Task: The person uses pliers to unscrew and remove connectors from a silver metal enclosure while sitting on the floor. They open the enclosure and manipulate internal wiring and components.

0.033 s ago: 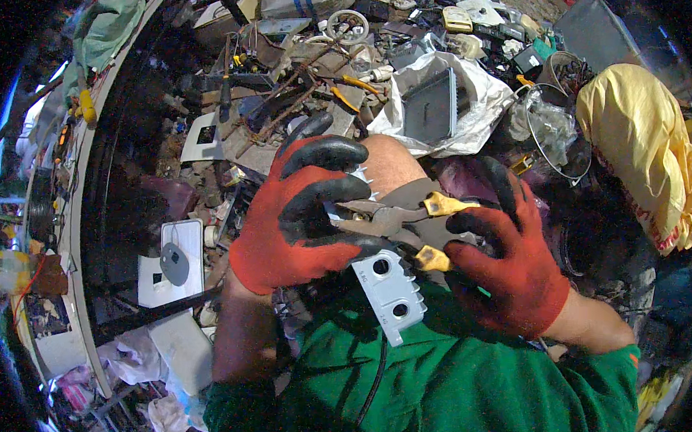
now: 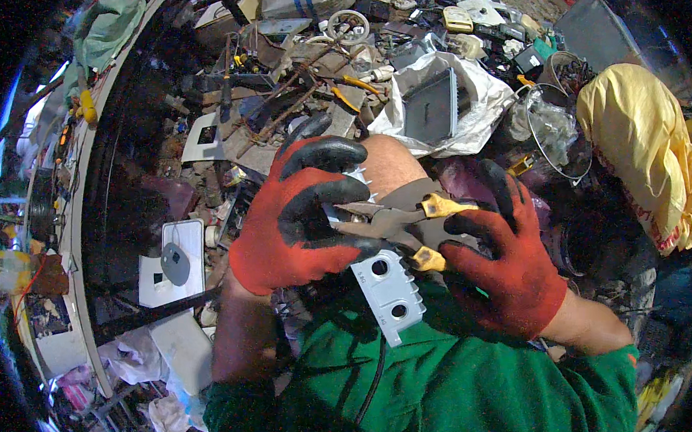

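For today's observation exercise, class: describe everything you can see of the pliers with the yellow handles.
The pliers look like worn grey-brown metal with yellow handle grips, one grip upper right, one lower right. They lie roughly level in front of the person, jaws pointing left. The right hand, in a red and black glove, holds the handles; the gloved left hand wraps around the jaw end, hiding the tips, so what they bite cannot be told. A pale grey plastic part with two round holes sits just beneath them.
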Motion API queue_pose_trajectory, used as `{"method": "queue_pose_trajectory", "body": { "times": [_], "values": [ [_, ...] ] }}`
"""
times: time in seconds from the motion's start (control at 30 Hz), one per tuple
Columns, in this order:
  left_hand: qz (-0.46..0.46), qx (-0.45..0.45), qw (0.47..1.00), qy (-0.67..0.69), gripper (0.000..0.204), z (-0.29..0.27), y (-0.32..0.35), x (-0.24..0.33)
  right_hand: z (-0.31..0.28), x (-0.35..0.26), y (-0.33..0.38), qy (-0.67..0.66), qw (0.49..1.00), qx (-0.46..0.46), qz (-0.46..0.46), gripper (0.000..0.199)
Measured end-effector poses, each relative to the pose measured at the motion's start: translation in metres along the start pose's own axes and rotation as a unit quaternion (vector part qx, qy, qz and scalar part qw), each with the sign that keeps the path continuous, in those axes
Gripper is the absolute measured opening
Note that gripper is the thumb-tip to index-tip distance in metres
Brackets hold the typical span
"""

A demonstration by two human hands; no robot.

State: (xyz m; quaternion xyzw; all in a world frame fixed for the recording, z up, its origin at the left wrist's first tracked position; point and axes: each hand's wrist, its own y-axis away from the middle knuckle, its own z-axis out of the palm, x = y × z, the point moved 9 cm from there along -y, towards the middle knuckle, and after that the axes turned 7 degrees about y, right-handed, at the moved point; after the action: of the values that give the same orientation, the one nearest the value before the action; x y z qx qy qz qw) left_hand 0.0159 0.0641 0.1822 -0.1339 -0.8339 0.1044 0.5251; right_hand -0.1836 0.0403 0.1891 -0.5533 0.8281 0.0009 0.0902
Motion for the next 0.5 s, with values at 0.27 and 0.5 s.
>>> {"method": "queue_pose_trajectory", "body": {
  "times": [0.27, 0.5],
  "values": [
    [-0.009, 0.001, 1.000, 0.018, 0.047, 0.006, -0.001, 0.004, 0.016, -0.001, 0.008, -0.002, 1.000, 0.005, -0.004, 0.049],
    [0.041, -0.021, 0.999, -0.019, 0.045, 0.003, -0.002, 0.002, -0.004, 0.020, 0.026, -0.091, 0.973, 0.205, 0.051, 0.079]
  ]
}}
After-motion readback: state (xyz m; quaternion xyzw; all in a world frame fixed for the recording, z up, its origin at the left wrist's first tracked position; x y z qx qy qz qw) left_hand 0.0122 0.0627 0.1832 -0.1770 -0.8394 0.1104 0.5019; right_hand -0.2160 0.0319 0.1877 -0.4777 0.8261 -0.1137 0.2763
